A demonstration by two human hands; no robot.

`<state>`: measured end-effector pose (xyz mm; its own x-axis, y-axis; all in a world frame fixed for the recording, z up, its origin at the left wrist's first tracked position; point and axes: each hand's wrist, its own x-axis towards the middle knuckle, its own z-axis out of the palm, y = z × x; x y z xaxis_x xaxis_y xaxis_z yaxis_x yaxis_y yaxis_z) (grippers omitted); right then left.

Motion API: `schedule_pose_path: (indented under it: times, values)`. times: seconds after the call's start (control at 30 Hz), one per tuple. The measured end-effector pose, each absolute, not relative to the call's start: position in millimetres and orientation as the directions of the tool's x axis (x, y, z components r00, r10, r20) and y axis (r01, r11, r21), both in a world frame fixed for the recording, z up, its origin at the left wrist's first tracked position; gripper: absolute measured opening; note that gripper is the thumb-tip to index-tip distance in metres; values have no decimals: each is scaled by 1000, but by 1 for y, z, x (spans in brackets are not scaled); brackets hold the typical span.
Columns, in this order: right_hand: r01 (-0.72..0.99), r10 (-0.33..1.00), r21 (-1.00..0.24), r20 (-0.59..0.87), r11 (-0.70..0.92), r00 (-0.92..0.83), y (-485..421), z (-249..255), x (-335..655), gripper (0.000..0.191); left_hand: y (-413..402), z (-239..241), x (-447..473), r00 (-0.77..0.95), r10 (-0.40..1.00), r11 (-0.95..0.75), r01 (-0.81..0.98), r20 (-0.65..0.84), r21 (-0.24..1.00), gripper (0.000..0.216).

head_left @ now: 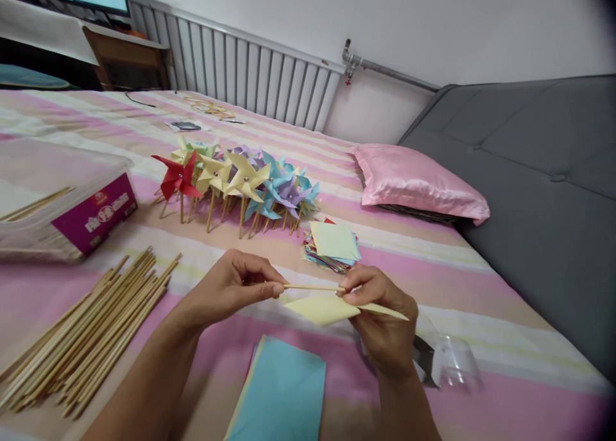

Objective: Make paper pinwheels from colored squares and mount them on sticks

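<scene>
Between my hands a thin wooden stick (312, 287) lies nearly level. My left hand (235, 279) pinches its left end between thumb and fingers. At the stick's right end, my right hand (382, 306) is closed on a pale yellow paper pinwheel (325, 309), whose blades stick out to both sides. The fingers cover the spot where stick and paper meet, so I cannot tell whether they are joined. Below my hands lies a stack of paper sheets (283, 389) with a blue one on top. Finished pinwheels (245, 178) in several colours cluster beyond my hands.
A bundle of wooden sticks (103, 328) lies at left, near a clear plastic box (67, 203) with more sticks. Small paper squares (334, 241) are piled past my right hand. A clear plastic cup (457, 361) sits at right. A pink pillow (418, 181) rests by the grey headboard (534, 165).
</scene>
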<state>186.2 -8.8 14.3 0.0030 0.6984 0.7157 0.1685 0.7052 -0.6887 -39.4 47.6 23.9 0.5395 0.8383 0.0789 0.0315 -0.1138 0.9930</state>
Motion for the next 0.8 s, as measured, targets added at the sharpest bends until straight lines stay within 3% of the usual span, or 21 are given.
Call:
schedule_pose_path:
  times: [0.5,0.8]
  values:
    - [148,707,-699,707,700,-4,-8,15,186,15,48,23,-40,543,836,-136,61,82,989,22]
    - [225,684,-670,729,707,19,-8,14,187,9,48,23,-38,537,840,-121,47,77,992,22]
